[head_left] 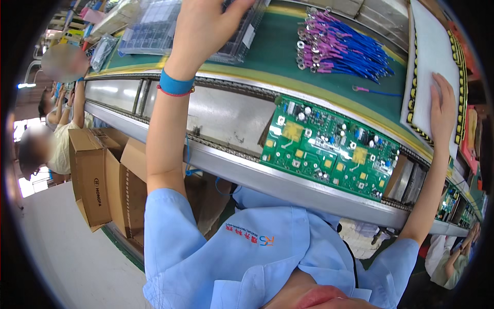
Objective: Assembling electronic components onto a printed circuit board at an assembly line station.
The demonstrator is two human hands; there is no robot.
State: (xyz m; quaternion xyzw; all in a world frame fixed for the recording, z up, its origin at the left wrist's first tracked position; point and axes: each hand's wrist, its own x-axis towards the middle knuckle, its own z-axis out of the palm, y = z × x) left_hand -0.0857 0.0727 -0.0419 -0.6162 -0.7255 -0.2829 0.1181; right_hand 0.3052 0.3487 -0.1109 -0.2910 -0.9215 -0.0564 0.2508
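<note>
At the top edge my left hand (206, 31) reaches over clear plastic trays (149, 33). Its thumb points right, while the other fingers lie outside the picture. A blue band circles that wrist. On the right, my right hand (442, 110) rests with fingers stretched on a white foam sheet (429, 62) edged by rows of small yellow-and-black parts (459, 72). Between my arms, a green circuit board (321, 160) bearing soldered components and yellow tape squares lies across the rails in front of me. No hand touches it.
Blue wires (360, 54) with pink sleeves and ring terminals lie bundled on the green bench; one single wire (378, 91) lies apart. Metal rails (226, 160) run along the near edge. Cardboard boxes (91, 177) stand lower left. Other people sit at far left and lower right.
</note>
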